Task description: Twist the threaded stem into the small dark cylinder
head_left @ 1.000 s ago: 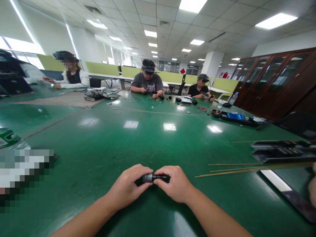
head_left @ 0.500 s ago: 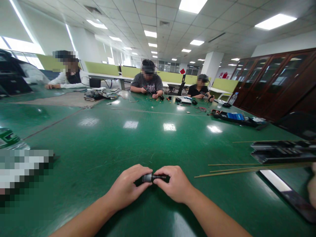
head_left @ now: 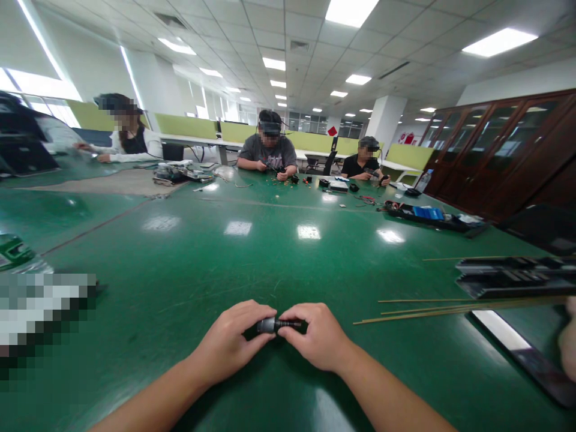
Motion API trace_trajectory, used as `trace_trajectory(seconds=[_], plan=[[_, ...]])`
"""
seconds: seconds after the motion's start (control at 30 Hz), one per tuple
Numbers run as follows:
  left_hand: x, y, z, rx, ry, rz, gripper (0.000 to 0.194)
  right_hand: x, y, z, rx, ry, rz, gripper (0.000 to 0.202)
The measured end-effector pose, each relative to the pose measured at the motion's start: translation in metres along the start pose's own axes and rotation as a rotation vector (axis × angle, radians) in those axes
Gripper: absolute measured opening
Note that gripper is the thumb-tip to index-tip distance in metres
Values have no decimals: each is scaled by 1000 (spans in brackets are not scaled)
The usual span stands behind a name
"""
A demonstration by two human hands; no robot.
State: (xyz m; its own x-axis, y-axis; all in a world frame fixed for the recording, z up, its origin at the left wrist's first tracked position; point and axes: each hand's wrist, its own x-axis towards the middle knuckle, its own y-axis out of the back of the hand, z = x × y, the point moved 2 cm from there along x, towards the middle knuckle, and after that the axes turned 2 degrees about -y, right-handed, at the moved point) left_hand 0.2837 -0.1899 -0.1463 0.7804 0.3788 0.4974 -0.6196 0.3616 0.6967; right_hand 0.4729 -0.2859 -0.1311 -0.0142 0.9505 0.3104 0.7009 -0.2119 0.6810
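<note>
Between both hands lies a small grey and black cylindrical part with a thinner, ridged dark shaft on its right side. My left hand is closed in a pinch around the grey, thicker body. My right hand pinches the dark shaft between thumb and fingers. The part is held roughly level, low over the green tabletop. Its exact kind is too small to make out, and the fingertips cover some of it.
Thin brass-coloured rods, black channel-shaped pieces and a phone-like dark slab lie to the right. A plastic bottle is at left. Several people sit across the table, among electronic parts. Another person's hand shows at the right edge.
My hands and the part keep almost the same pose, with only a tiny shift left. The person at far left has moved a hand.
</note>
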Motion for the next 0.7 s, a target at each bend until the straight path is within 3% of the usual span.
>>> trace_trajectory(seconds=[0.7], plan=[[-3,0,-5,35,-16,23,31,0,0,1,7,-35,4,12]])
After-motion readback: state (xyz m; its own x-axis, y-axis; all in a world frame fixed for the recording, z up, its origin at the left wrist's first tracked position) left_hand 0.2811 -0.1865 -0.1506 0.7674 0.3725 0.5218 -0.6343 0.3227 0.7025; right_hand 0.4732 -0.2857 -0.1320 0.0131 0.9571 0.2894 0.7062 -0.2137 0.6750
